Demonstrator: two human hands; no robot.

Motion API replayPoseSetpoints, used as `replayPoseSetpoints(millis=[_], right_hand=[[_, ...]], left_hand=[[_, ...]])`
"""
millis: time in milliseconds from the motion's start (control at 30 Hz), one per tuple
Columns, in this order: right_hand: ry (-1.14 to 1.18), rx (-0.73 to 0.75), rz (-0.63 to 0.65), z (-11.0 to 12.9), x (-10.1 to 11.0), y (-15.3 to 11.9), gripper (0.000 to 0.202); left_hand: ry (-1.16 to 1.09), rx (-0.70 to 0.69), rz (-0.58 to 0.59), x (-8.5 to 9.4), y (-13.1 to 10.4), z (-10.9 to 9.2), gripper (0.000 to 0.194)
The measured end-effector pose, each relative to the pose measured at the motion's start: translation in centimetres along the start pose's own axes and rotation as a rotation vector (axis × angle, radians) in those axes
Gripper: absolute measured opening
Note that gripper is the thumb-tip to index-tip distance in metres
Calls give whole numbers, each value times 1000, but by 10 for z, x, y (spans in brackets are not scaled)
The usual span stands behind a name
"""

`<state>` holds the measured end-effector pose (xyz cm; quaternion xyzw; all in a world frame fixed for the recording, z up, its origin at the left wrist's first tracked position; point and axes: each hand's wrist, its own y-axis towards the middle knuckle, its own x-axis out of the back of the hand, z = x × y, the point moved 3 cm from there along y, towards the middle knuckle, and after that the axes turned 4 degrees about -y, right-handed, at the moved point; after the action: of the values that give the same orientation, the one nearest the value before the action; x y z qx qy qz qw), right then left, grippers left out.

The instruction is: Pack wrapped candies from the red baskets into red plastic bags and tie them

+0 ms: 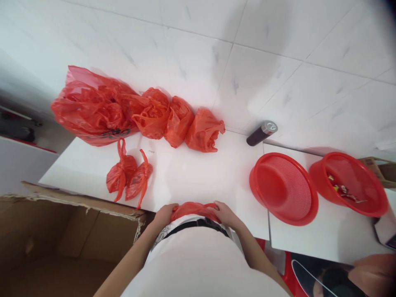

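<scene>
A red plastic bag (193,208) stretches across my waist at the front edge of the white table (198,173). Its left side is gripped by my left hand (165,215), and my right hand (225,213) pinches the right side. The lower part of the bag is hidden by my body. Two small knotted red bags, one (121,172) with a tall loop and another (139,177) beside it, lie on the table ahead of my left hand.
Filled red bags (151,113) line the wall, with a large red bag (93,107) at left. A dark bottle (261,133) stands near an upright red basket (284,189) and a second basket (337,181) holding small items. An open cardboard box (83,235) sits at lower left.
</scene>
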<state>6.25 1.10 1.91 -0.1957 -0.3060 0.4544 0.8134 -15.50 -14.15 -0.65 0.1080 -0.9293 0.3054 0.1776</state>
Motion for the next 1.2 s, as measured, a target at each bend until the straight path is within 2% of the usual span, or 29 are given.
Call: replayPoseSetpoints(millis=[133,233,300,433,533,567,667,767,833,933,1067,1200], right_hand=[[20,-26,-180,-1,-8,-3,37],[80,-20,-215,6,-19,-5,37],[107,-8,-216,12,-23,-6,37],[134,57,-138,28,-17,-8,36],[35,190,-5,48,-11,-7,33],[-39,238,22,56,-10,-6,32],[-251,326,41,72,-10,0,28],[-288,334,28,77,-12,5,24],[-243,319,13,75,-12,6,22],[-169,292,10,69,-10,6,22],[-142,270,13,68,-10,3,23],[-79,273,-7,69,-9,2,24]], left_hand=[[-44,51,-221,11,-6,6,32],[-86,86,-333,17,-15,15,39],[-108,110,-347,20,-19,22,43],[-79,111,-285,29,-18,30,44],[8,17,-254,37,-11,18,24],[32,-38,-241,36,-8,10,22],[72,-212,-138,21,1,-14,45],[97,-287,-30,-2,7,-28,41],[119,-283,-46,-11,9,-30,42],[154,-305,-107,-13,15,-34,46],[192,-383,-52,-20,33,-46,45],[186,-343,-33,-29,50,-55,24]])
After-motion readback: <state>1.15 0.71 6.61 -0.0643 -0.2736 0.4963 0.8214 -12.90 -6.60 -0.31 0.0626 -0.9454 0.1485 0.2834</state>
